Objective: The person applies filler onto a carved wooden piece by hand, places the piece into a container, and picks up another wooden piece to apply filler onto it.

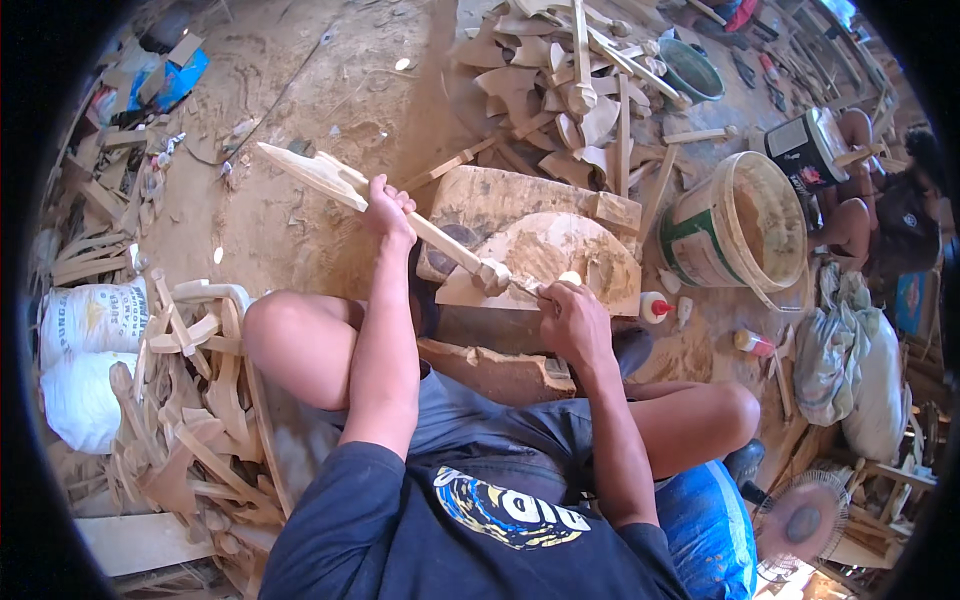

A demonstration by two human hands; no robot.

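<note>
A long, pale carved wooden piece lies slantwise across in front of me, its broad pointed end at the upper left and a carved knob at its lower right. My left hand is closed around its shaft below the broad end. Closed in my right hand is a small hand tool with a pale rounded end; a thin part reaches toward the knob, and whether it touches cannot be made out. Under the knob is a half-round wooden board, resting against a thick wooden block.
Cut wooden pieces are heaped beyond the block, and more wooden parts lie at my left. To the right stand a dusty bucket, a red-capped white bottle and a fan. Another person sits at far right.
</note>
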